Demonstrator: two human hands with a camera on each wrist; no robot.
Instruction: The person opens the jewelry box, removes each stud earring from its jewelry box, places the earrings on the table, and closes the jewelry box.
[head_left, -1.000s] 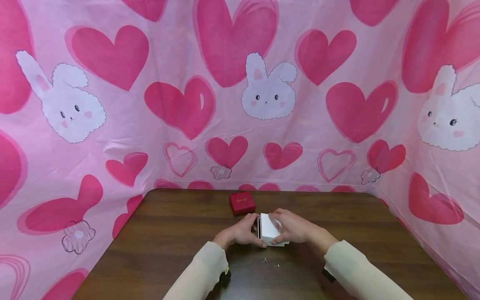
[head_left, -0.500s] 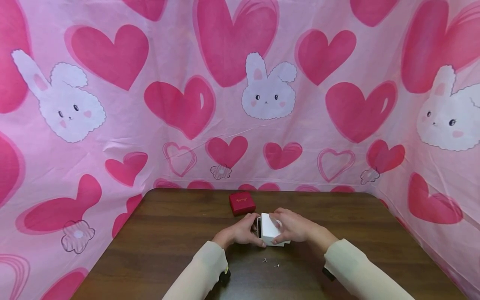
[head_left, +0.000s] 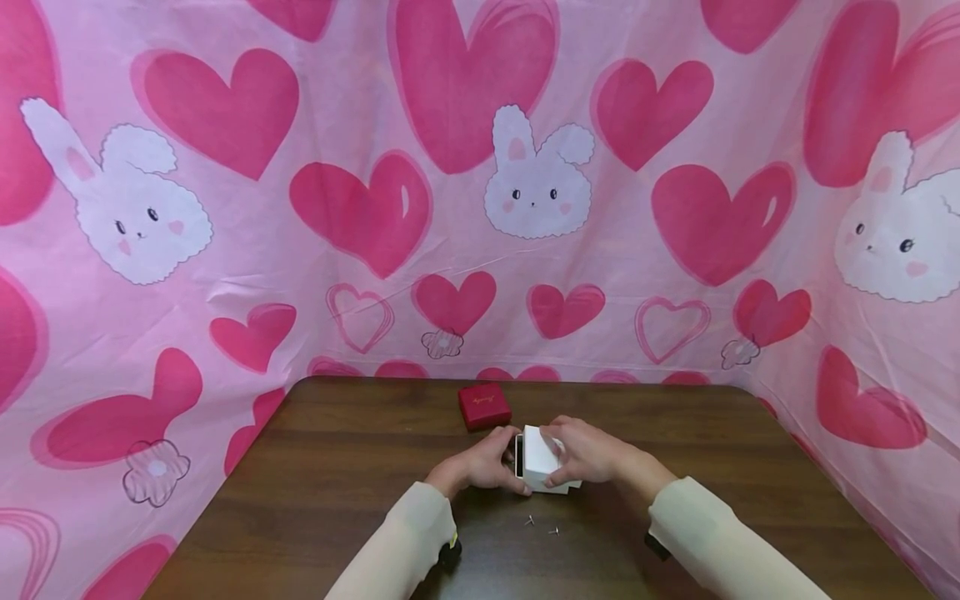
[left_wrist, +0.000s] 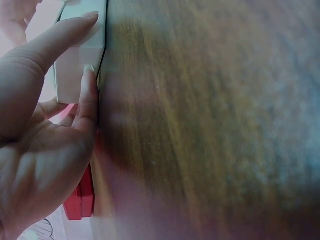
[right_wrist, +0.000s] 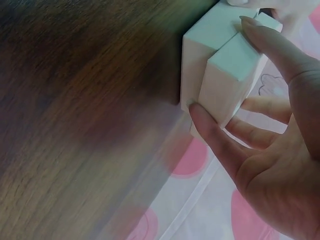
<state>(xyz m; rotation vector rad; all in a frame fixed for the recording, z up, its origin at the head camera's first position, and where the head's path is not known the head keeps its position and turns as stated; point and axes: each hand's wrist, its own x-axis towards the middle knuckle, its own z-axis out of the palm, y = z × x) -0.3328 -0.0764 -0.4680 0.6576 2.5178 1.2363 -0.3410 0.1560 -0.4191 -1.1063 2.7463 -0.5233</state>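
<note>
A small white box lies on the brown table between both hands. Its white lid (head_left: 540, 457) sits offset toward the right on the white base (right_wrist: 210, 35), and a dark strip shows along the left side in the head view. My left hand (head_left: 486, 462) grips the base from the left, thumb along the near side and fingers round the end. My right hand (head_left: 588, 452) holds the lid from the right between thumb and fingers. What the box contains is hidden.
A red box (head_left: 484, 406) with gold lettering stands just behind the left hand. Two tiny shiny pin-like pieces lie in front of the white box, one pin (head_left: 529, 521) left of the other pin (head_left: 554, 531). A pink heart-print cloth (head_left: 532, 275) hangs around the table (head_left: 360, 467).
The lid has slid slightly to the right over the base, and the dark strip at its left has widened a little. Both hands keep nearly the same place.
</note>
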